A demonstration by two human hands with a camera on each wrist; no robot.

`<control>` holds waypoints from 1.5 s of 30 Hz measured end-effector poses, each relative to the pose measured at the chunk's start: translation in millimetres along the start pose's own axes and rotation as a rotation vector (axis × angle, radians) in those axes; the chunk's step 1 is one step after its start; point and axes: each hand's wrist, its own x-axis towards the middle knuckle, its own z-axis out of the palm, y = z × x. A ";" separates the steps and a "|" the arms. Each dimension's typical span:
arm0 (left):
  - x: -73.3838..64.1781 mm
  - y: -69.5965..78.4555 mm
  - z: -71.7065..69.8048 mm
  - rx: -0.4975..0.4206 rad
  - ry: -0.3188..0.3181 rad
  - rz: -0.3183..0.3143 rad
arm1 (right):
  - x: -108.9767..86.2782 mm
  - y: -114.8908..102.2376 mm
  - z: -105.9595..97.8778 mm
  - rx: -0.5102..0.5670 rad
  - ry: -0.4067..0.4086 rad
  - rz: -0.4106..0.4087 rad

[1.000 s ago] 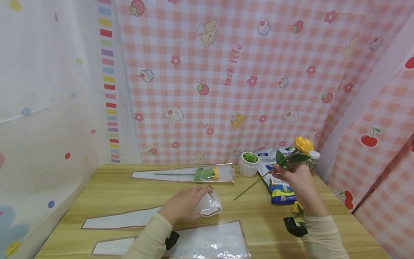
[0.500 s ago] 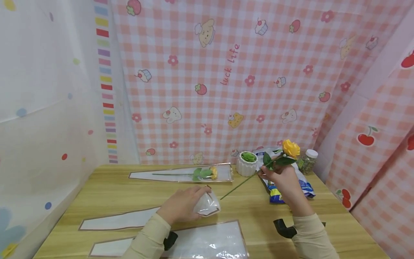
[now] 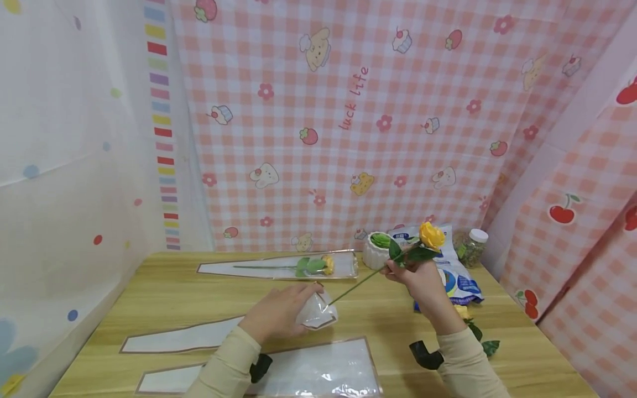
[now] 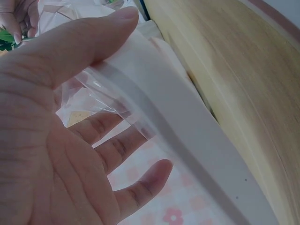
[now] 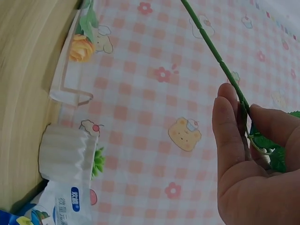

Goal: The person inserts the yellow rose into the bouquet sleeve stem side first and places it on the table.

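On the far side of the worktop point(image 3: 174, 305), one yellow bloom, the first rose point(image 3: 314, 267), already lies inside its clear sleeve, the filled sleeve point(image 3: 219, 268), stem to the left and flower to the right; we count that one as done.

Nearer the middle, we judge the second one to be just starting. Our left hand point(image 3: 281, 309) pinches the held sleeve point(image 3: 318, 312) under the thumb, its other fingers loosely spread behind the film, with the mouth facing right. The narrow white strip running out to the left seems to be the tail of that same sleeve. Our right hand point(image 3: 420, 290) has thumb and fingers closed on the green stem of the second rose point(image 3: 432, 236), just below the leaves, bloom up and to the right. The stem tip reaches the mouth; we cannot tell whether it is inside, but most of the length remains outside, so nearly all of the sliding in is left.

After that, we see one more round to do: the near sleeve point(image 3: 318, 371) lies flat with no flower in it, and another rose point(image 3: 474, 330) lies to the right, partly hidden by our right forearm point(image 3: 470, 365).
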 end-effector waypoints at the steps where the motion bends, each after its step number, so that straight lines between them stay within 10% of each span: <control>1: -0.1 0.0 -0.3 0.003 0.003 0.003 | -0.1 1.1 1.8 0.002 -0.004 0.003; 45: 0.8 -1.7 -8.1 0.042 0.006 -0.006 | -0.2 27.9 37.9 0.011 0.012 0.084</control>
